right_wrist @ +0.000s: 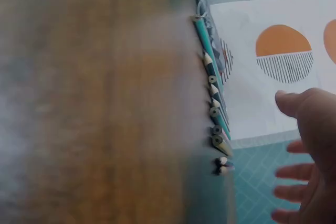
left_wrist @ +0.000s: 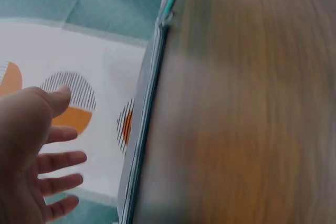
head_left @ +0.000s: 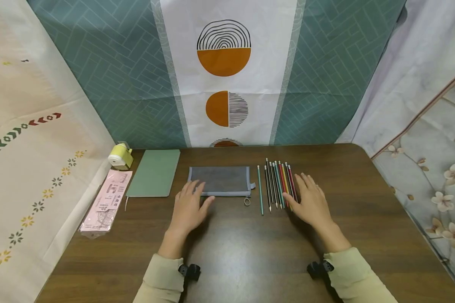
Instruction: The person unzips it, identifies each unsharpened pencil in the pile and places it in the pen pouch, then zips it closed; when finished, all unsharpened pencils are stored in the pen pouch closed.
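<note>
Pencils (head_left: 279, 185) just left of the unclenched right hand (head_left: 311, 201), pouch (head_left: 226, 179) near the unclenched left hand (head_left: 188, 208)

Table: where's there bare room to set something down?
The table is bare between the two sleeves, on the near side of the pouch and pencils. Another wide patch lies right of the right hand, out to the table's edge. Back left is crowded with the sharpener, packet and notebook.

Bare table (head_left: 250, 242) leaves passage at lower center, between 2 sleeves (head_left: 162, 277), and at right, past the right hand (head_left: 311, 204). A pouch (head_left: 221, 180) and pencils (head_left: 275, 185) block the center; a notebook (head_left: 154, 173) obstructs the left.
</note>
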Motion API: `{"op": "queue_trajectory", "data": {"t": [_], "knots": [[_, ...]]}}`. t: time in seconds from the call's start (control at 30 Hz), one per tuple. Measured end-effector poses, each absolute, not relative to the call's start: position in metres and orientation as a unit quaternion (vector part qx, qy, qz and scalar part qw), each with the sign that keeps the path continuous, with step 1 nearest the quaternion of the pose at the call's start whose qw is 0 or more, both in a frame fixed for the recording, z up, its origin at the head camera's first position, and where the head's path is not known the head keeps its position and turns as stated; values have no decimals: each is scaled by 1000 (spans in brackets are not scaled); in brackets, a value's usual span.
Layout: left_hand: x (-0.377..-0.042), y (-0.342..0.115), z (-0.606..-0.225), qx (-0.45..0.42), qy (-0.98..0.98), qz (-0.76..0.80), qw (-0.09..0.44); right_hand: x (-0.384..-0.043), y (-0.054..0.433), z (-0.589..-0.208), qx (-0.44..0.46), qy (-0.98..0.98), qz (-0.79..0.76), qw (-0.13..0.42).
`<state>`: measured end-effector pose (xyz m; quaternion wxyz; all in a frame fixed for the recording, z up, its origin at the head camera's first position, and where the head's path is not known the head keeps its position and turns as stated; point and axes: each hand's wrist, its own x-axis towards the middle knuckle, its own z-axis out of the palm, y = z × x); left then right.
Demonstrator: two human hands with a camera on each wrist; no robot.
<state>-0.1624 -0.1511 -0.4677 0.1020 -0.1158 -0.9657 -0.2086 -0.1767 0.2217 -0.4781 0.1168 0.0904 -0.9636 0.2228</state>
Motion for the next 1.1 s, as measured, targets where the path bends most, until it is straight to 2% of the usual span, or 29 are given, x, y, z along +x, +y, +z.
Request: {"op": "queue_trajectory", "data": {"t": [0.1, 0.37, 0.87, 1.1], "knots": [[-164, -141, -465, -124, -949, -256, 134, -179, 219, -478, 115, -946, 268, 141], [-165, -113, -471, -121, -917, -352, 145, -189, 206, -485, 191, -896, 361, 173], [-168, -79, -488, -125, -911, -377, 107, -214, 163, -491, 265, -874, 379, 149], [-173, -66, -493, -118, -910, -383, 107, -222, 151, -494, 258, -877, 389, 111]]}}
